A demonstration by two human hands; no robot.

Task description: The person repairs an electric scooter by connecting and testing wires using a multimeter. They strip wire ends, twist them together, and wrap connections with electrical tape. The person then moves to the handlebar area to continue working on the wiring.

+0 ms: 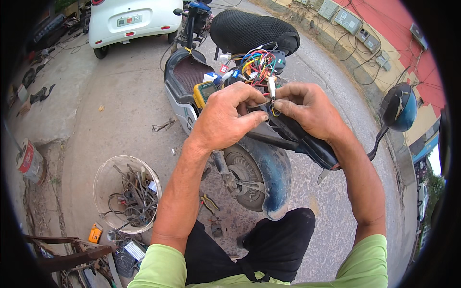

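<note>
**Two hands pinched on scooter wiring**

The electric scooter served as the landmark: a dusty blue-black machine with a curved, scuffed front mudguard and a seat under black mesh fabric. Above its front end, the left hand and right hand met, fingers drawn narrow. Between them they pinched a thin wire with a small white connector; whether each hand gripped it firmly could not be told. Just behind the hands, a tangle of red, blue, green and yellow wires spilled from the scooter's body. A yellow-cased multimeter rested on the scooter's footboard, just beside the left hand.

On the rough concrete left of the scooter's front wheel stood a round translucent plastic bucket, holding a jumble of dark metal tools and loose cable. Pliers with yellow handles lay on the ground near the wheel. A white car stood well behind the scooter.
</note>
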